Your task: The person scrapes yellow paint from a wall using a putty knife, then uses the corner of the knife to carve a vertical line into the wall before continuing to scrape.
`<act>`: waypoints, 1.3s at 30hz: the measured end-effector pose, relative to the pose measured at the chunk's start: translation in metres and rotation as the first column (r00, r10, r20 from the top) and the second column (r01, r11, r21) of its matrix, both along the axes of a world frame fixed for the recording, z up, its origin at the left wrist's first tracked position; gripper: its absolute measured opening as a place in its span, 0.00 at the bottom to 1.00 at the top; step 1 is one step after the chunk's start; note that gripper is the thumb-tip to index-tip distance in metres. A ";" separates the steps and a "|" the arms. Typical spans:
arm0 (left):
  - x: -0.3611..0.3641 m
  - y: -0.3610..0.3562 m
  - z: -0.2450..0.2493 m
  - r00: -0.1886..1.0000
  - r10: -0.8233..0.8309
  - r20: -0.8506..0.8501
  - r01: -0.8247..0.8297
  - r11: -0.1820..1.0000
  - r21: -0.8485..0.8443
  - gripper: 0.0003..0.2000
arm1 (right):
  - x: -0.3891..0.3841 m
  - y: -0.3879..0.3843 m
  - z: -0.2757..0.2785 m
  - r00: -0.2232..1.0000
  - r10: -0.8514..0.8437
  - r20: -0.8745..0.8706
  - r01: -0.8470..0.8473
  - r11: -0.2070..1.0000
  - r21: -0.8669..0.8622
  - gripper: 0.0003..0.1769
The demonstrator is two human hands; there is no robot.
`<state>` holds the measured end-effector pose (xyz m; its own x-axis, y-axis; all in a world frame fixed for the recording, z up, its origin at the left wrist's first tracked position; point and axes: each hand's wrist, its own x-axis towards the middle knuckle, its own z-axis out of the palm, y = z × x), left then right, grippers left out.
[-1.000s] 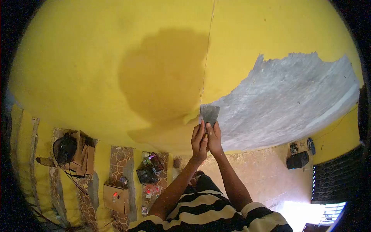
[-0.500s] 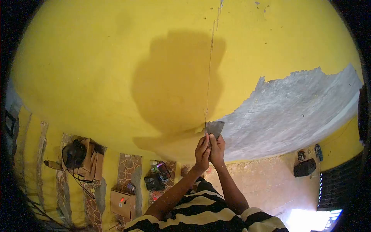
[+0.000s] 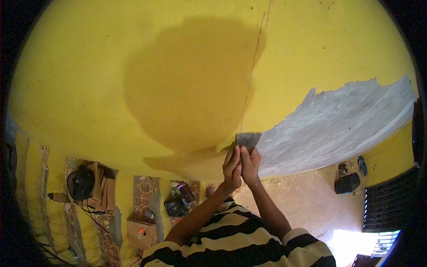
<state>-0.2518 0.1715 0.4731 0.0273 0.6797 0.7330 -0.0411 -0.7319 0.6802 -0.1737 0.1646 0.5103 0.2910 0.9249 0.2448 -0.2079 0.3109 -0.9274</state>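
Both my hands grip one scraper (image 3: 249,139), its wide grey blade pointing up against the yellow wall (image 3: 187,80). My left hand (image 3: 231,169) wraps the handle from the left, with fingers against the lower blade. My right hand (image 3: 250,165) closes on it from the right, thumb near the blade's base. The handle is mostly hidden by my fingers. The blade's edge lies at the lower end of a thin vertical crack (image 3: 252,73). To its right spreads a bare grey patch (image 3: 329,120) with a ragged paint edge.
At lower left are a cardboard box with a dark round object (image 3: 82,181) by it, another cardboard box (image 3: 141,234) and dark plastic bags (image 3: 176,207). A black box-like object (image 3: 347,183) stands on the tiled floor (image 3: 298,200) at right, near a dark grille (image 3: 387,204).
The scraper blade has shifted slightly up and right along the edge of the grey patch. My view has turned a little, and the head shadow has moved left.
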 end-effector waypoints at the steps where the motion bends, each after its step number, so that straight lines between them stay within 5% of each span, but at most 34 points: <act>1: -0.003 0.001 0.002 1.000 0.001 -0.002 -0.001 1.000 -0.013 0.24 | 0.000 0.002 0.007 1.000 0.029 -0.003 -0.028 0.998 0.055 0.07; 7: -0.005 -0.009 -0.016 0.996 -0.066 -0.053 0.062 0.995 -0.080 0.24 | 0.000 -0.007 -0.024 0.998 -0.037 -0.047 0.039 0.999 0.034 0.07; 12: 0.001 -0.008 0.020 0.999 -0.053 -0.010 0.052 0.997 -0.058 0.23 | -0.002 -0.008 0.019 0.992 -0.127 -0.023 0.127 0.992 0.020 0.08; 15: 0.001 -0.005 0.011 0.991 -0.130 0.039 0.133 0.988 -0.079 0.24 | -0.002 -0.010 0.014 0.994 -0.067 -0.083 0.070 0.997 0.037 0.07; 17: -0.003 -0.014 -0.002 0.999 -0.048 0.004 0.048 0.997 -0.060 0.24 | -0.005 -0.013 -0.013 0.996 -0.070 -0.052 0.068 0.997 -0.030 0.07; 19: -0.007 -0.020 -0.030 0.994 -0.106 0.018 0.107 0.977 -0.184 0.24 | -0.009 -0.015 -0.026 0.993 -0.053 -0.105 0.049 0.998 -0.038 0.07; 24: -0.007 -0.011 0.013 0.991 -0.130 0.027 0.133 0.984 -0.118 0.23 | -0.003 -0.010 0.007 0.998 -0.017 -0.064 0.018 1.000 0.022 0.09; 35: 0.000 -0.021 0.003 0.996 -0.053 0.070 0.063 0.988 -0.143 0.24 | -0.002 -0.017 -0.003 0.999 -0.031 -0.033 0.031 0.999 -0.014 0.09; 39: 0.003 -0.010 0.023 0.998 -0.039 0.054 0.037 0.999 0.036 0.22 | 0.000 -0.012 0.021 0.999 -0.014 -0.041 0.016 0.998 0.059 0.08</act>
<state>-0.2490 0.1618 0.4957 0.0118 0.6532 0.7571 -0.1058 -0.7521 0.6505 -0.1740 0.1530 0.5312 0.3155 0.9046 0.2866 -0.2400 0.3683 -0.8982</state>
